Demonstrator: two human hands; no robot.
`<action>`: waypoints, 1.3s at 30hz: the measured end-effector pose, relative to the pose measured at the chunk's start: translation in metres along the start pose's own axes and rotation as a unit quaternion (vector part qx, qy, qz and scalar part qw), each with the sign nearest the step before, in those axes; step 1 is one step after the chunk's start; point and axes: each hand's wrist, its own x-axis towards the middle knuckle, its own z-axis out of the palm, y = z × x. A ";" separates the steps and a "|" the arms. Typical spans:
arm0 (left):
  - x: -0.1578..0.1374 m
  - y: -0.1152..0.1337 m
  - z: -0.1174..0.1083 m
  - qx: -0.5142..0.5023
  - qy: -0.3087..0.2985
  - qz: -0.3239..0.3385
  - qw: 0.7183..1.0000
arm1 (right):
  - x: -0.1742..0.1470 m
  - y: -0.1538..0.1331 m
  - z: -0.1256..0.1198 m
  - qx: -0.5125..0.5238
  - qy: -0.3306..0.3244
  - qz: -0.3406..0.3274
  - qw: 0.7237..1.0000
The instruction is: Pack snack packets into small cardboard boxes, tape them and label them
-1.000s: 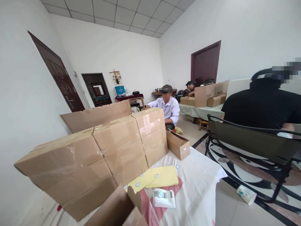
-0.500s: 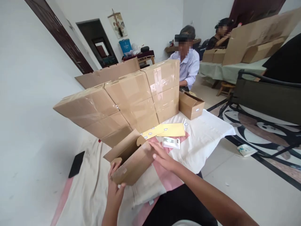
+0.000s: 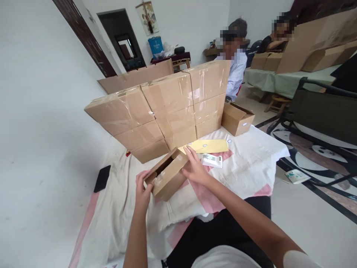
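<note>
A small brown cardboard box rests on the cloth in front of me, tilted a little, its top partly uncovered with a dark gap along the middle. My left hand grips its near left end, thumb on the front face and fingers behind the end. My right hand holds the far right end, fingers over the top corner and thumb on the front. Just beyond that hand lie yellow sheets bearing small white labels, and a white device with a small display.
Behind the box rises a taped stack of cardboard boxes. An open carton stands at the cloth's right side. A dark flat object lies at left. One person sits behind the stack, another farther right.
The box's long flaps, raised before, are now folded inward over its top. Both hands have shifted their grip at its ends. The camera view has moved slightly.
</note>
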 end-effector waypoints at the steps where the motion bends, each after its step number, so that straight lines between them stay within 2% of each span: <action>1: 0.003 0.008 -0.006 0.028 -0.021 0.014 0.999 | 0.002 0.001 -0.003 0.016 -0.003 -0.004 1.000; 4: 0.005 0.042 -0.012 0.115 -0.067 0.012 0.991 | -0.001 0.003 -0.010 0.041 -0.005 -0.006 0.999; 7: 0.002 0.075 0.004 0.308 -0.083 0.012 0.948 | -0.012 0.000 -0.009 0.025 0.008 0.002 1.000; 9: 0.001 0.084 0.021 0.389 -0.078 0.035 0.917 | -0.020 -0.001 -0.008 0.036 0.010 0.011 0.999; 12: 0.003 0.077 0.038 0.411 -0.066 0.067 0.907 | -0.028 0.005 -0.016 0.070 0.021 0.033 0.997; 14: 0.008 0.065 0.039 0.397 -0.064 0.074 0.913 | -0.033 0.017 -0.032 0.062 0.059 0.058 0.995; 16: 0.014 0.055 0.035 0.384 -0.068 0.075 0.918 | -0.040 0.036 -0.060 0.019 0.122 0.083 0.989; 18: 0.018 0.050 0.031 0.380 -0.077 0.075 0.919 | -0.055 0.057 -0.096 -0.059 0.179 0.109 0.976; 20: 0.020 0.047 0.029 0.379 -0.084 0.083 0.918 | -0.080 0.075 -0.133 -0.175 0.198 0.139 0.955; 22: 0.019 0.046 0.030 0.377 -0.085 0.094 0.917 | -0.114 0.086 -0.165 -0.336 0.165 0.180 0.910; 24: 0.017 0.045 0.031 0.373 -0.079 0.103 0.919 | -0.149 0.092 -0.187 -0.480 0.111 0.261 0.830; 26: 0.016 0.044 0.032 0.364 -0.076 0.106 0.922 | -0.175 0.094 -0.199 -0.544 0.019 0.344 0.765; 28: 0.015 0.044 0.033 0.356 -0.075 0.105 0.926 | -0.185 0.096 -0.205 -0.551 -0.071 0.397 0.730; 31: 0.015 0.045 0.032 0.352 -0.070 0.104 0.928 | -0.171 0.108 -0.208 -0.533 -0.143 0.433 0.712; 34: 0.014 0.044 0.032 0.352 -0.062 0.118 0.926 | -0.145 0.127 -0.206 -0.495 -0.206 0.461 0.707; 36: 0.013 0.044 0.032 0.350 -0.060 0.129 0.926 | -0.130 0.136 -0.200 -0.463 -0.247 0.472 0.709; 39: 0.012 0.043 0.032 0.346 -0.059 0.139 0.926 | -0.119 0.140 -0.182 -0.418 -0.296 0.459 0.726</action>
